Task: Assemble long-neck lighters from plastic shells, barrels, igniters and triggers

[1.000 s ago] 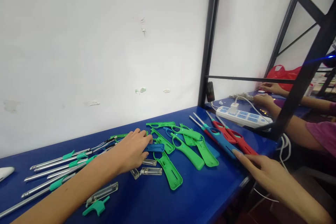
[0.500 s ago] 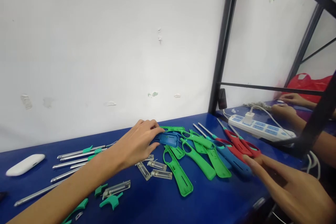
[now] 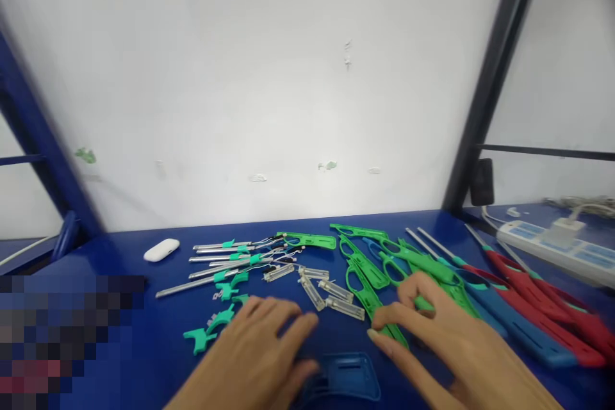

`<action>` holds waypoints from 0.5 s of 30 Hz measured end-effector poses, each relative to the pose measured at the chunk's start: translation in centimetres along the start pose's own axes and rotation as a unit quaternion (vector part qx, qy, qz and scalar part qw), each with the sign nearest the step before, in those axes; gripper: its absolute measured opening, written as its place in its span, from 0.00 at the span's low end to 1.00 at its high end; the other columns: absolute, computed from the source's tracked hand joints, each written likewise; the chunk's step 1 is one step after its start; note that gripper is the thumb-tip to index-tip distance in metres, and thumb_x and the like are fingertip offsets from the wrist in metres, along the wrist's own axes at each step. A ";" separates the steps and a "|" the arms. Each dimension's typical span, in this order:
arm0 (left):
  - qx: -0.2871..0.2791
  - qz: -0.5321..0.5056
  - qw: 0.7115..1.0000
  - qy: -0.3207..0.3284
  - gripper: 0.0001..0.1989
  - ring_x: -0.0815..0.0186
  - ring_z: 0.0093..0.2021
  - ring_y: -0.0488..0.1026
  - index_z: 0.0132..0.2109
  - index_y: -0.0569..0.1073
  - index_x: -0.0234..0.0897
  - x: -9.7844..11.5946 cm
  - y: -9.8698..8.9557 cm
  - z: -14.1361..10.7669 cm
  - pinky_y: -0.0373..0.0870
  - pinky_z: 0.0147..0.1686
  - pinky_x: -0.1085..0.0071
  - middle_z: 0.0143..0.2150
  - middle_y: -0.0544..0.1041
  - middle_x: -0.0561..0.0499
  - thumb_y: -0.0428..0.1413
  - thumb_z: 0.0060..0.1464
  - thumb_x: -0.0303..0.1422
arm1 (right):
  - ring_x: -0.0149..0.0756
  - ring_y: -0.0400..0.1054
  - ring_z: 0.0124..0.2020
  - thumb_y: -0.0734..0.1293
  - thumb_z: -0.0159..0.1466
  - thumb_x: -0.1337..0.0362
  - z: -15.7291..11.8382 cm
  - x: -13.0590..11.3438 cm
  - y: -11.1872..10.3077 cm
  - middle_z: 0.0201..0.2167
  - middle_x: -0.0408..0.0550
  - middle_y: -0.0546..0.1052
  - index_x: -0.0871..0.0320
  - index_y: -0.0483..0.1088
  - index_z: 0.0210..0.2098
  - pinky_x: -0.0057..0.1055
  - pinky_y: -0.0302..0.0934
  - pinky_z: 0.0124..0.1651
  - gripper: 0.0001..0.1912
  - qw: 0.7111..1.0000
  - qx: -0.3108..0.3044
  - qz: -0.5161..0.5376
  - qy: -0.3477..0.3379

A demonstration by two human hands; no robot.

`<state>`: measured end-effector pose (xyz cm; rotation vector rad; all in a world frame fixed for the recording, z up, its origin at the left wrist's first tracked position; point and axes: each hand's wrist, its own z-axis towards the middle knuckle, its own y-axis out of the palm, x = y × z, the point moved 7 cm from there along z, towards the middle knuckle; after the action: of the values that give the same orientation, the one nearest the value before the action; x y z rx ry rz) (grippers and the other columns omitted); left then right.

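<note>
A blue lighter handle half (image 3: 348,375), its hollow side up, lies at the near edge of the view beside my left hand (image 3: 259,349). The left fingers are apart, and the thumb overlaps the shell's left end; I cannot tell whether it touches. My right hand (image 3: 432,333) is over the right side of the pile, fingers bent and apart, thumb and index tips close to a green handle half (image 3: 369,301). Nothing shows between them. Ahead lie several clear fuel tanks (image 3: 343,307), and left of them teal triggers (image 3: 199,338).
Metal lighter tubes (image 3: 192,285) with wires lie left of centre, near a white earbud case (image 3: 162,250). Assembled lighters, blue (image 3: 523,330) and red (image 3: 533,282), lie at right. A power strip (image 3: 552,243) stands behind a dark frame post (image 3: 485,90). A white wall bounds the back.
My left hand has brought the blue handle half from the pile to the near table and loosened its fingers. My right hand has come in beside the pile. The view has turned left.
</note>
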<state>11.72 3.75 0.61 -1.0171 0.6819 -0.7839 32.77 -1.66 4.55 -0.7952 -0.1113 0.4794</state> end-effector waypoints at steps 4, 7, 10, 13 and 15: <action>0.025 0.004 0.994 -0.105 0.16 0.53 0.52 0.86 0.60 0.80 0.49 -5.7 -3.0 -0.8 0.86 0.49 0.55 0.56 0.86 0.48 0.50 0.77 0.32 | 0.34 0.79 0.22 0.56 0.84 0.45 0.2 -0.6 -0.1 0.32 0.50 0.78 0.49 0.84 0.39 0.25 0.72 0.19 0.30 0.998 0.055 -0.034 -0.002; 0.040 0.020 0.980 -0.195 0.21 0.47 0.54 0.84 0.58 0.82 0.48 -10.4 -4.4 -2.6 0.83 0.45 0.52 0.55 0.84 0.44 0.44 0.79 0.40 | 0.33 0.79 0.21 0.57 0.84 0.46 0.2 -0.5 0.1 0.31 0.49 0.76 0.50 0.84 0.39 0.23 0.73 0.21 0.30 0.997 0.069 -0.015 -0.018; 0.022 0.016 0.968 -0.248 0.23 0.47 0.53 0.83 0.55 0.84 0.46 -12.7 -4.1 -4.9 0.82 0.43 0.56 0.53 0.84 0.43 0.45 0.77 0.45 | 0.31 0.79 0.21 0.58 0.83 0.45 -0.3 -0.3 1.3 0.33 0.50 0.76 0.50 0.84 0.41 0.23 0.74 0.22 0.28 0.999 0.045 0.002 -0.027; 0.002 0.003 0.961 -0.278 0.23 0.50 0.54 0.83 0.54 0.84 0.49 -12.6 -3.0 -6.9 0.81 0.47 0.57 0.54 0.84 0.46 0.45 0.78 0.49 | 0.27 0.73 0.16 0.59 0.82 0.43 -1.8 -0.2 3.2 0.41 0.51 0.79 0.49 0.83 0.49 0.23 0.71 0.18 0.25 0.999 0.019 0.015 -0.035; -0.005 -0.003 0.956 -0.294 0.24 0.52 0.53 0.83 0.55 0.84 0.51 -12.0 -2.4 -8.0 0.81 0.49 0.56 0.54 0.83 0.48 0.45 0.79 0.51 | 0.26 0.71 0.14 0.56 0.82 0.41 -2.9 -0.3 4.5 0.47 0.53 0.81 0.48 0.82 0.54 0.25 0.69 0.15 0.27 0.999 -0.002 0.015 -0.042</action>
<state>-1.85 9.11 1.42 -1.1873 0.1690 -0.4422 31.58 -1.02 -0.67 -0.7825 -0.1789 0.5417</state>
